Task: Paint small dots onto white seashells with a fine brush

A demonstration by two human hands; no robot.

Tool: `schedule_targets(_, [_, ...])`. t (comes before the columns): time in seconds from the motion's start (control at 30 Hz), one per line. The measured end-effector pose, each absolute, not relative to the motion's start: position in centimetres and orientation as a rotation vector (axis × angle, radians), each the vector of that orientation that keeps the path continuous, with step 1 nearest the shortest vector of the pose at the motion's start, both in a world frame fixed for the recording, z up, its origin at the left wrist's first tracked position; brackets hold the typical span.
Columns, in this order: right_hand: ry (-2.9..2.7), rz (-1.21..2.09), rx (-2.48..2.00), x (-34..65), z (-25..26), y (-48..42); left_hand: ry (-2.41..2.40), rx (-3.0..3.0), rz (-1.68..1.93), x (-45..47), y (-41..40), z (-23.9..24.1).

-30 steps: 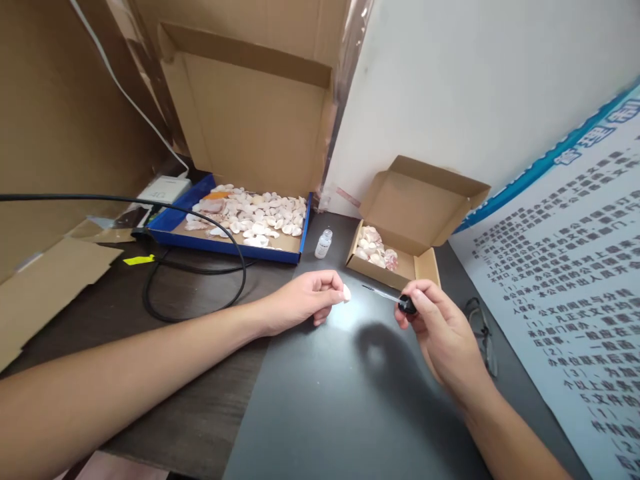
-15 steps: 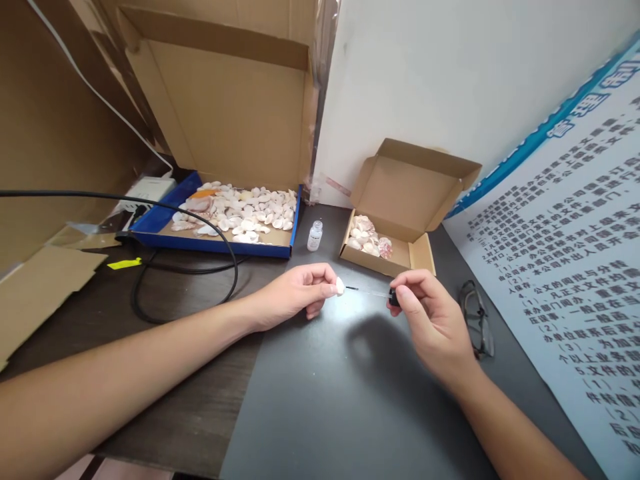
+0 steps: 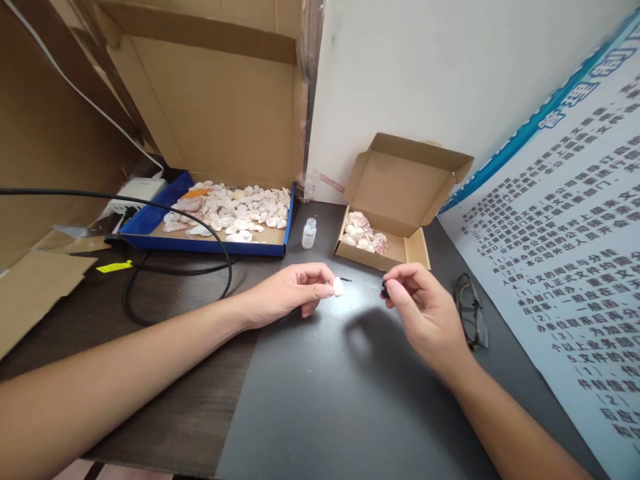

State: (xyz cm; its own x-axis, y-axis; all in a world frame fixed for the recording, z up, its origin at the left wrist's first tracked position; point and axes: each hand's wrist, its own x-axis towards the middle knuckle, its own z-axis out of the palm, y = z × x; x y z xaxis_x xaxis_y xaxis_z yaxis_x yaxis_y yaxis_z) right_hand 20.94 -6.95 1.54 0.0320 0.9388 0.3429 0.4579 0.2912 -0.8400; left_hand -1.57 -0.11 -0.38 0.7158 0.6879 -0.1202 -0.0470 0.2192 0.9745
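Between thumb and fingers, my left hand (image 3: pixel 295 293) pinches a small white seashell (image 3: pixel 339 287). My right hand (image 3: pixel 427 307) grips the black cap (image 3: pixel 385 289) of an applicator brush. From the cap a thin clear stem runs left to a dark brush tip (image 3: pixel 345 279), level with the shell's upper edge; whether it touches the shell I cannot tell. Beyond my hands stands a small clear glass bottle (image 3: pixel 309 235), uncapped and upright, with a white label. My right hand casts a shadow on the dark grey mat (image 3: pixel 300 407).
At the back left, a blue-rimmed box (image 3: pixel 210 247) with a raised lid holds many shells. A smaller cardboard box (image 3: pixel 400 250) contains several more. Glasses (image 3: pixel 470 310) lie at the right, before a printed sheet (image 3: pixel 560 200). A black cable (image 3: pixel 230 267) loops on the left.
The brush tip has shifted from beside the shell to its upper edge, and the shell has turned slightly. The whole view has shifted a little, so the boxes and bottle appear farther left.
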Motion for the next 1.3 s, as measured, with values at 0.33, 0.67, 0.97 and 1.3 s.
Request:
schedule_targets(0.33, [-1.521, 0.766, -1.268, 20.6, 1.4, -7.1, 0.601, 1.151, 0.580, -1.4, -0.3, -0.3])
schedule_targets(0.67, [-1.351, 1.102, -1.188, 19.4, 0.8, -7.0, 0.561, 0.970, 0.574, -1.1, -1.0, 0.0])
schedule_targets(0.97, [-1.471, 0.860, -1.263, 20.1, 0.8, -7.1, 0.544, 0.954, 0.572, -1.2, -0.9, 0.0])
schedule_targets(1.3, [-1.515, 0.717, -1.306, 20.5, 1.1, -7.1, 0.544, 0.965, 0.570, -1.2, -0.9, 0.0])
